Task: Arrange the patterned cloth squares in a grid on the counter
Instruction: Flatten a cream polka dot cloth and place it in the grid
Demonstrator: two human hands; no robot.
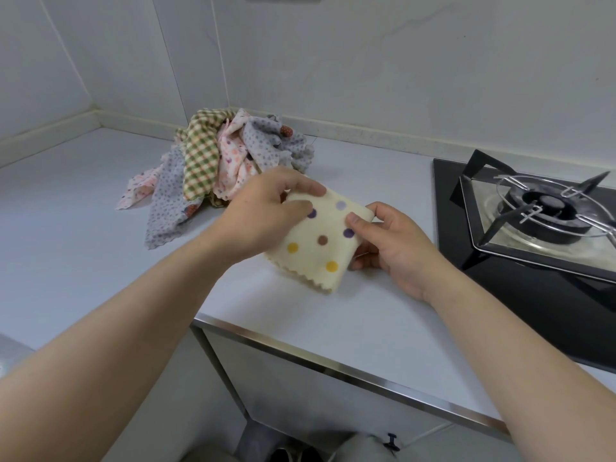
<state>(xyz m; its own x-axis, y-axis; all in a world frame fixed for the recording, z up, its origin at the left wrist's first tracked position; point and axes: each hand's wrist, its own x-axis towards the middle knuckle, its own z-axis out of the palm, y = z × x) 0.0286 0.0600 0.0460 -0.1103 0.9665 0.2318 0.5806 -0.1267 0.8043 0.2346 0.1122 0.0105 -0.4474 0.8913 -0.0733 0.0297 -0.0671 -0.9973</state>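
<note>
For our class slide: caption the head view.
Left hand and right hand hold a cream dotted cloth; cloth pile behind.

the light is soft and even, a bit cool. shadows are faint. the metal ring on the stove (546,208) shines. straight lines bend near the edges. the picture is a little blurry.

Both bare forearms reach in from the bottom corners toward mid-frame. The left hand (266,215) holds the upper left edge of the dotted cloth (320,251), fingers curled over it. The right hand (393,251) pinches its right edge, thumb on top, fingers apparently curled beneath.
</note>
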